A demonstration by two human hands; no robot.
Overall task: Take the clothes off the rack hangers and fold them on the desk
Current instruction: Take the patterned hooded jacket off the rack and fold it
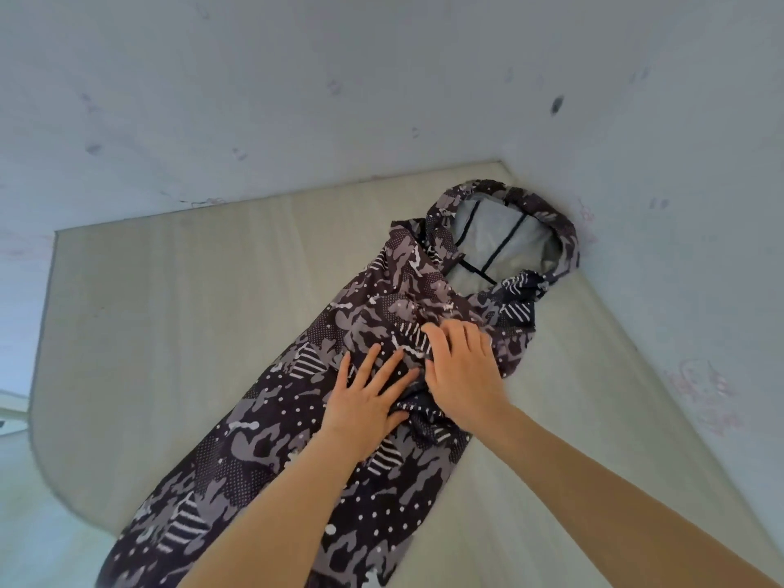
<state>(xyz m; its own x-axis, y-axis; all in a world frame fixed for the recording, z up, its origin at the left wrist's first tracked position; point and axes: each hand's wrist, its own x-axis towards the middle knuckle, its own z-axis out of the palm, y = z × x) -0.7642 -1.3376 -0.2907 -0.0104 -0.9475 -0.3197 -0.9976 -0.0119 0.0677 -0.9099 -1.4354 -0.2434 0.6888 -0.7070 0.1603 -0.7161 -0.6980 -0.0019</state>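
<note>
A dark hooded jacket with a grey camouflage, dot and stripe print lies lengthwise on the pale desk. Its hood, with the light grey lining showing, points to the far corner by the wall. The hem hangs over the desk's near edge at the lower left. My left hand lies flat on the middle of the jacket with its fingers spread. My right hand rests beside it on a folded-over part of the fabric, fingers bent down onto the cloth. No hanger or rack is in view.
White walls with small dark marks close in the desk at the back and on the right. The desk's left side has a rounded corner, with the floor beyond it.
</note>
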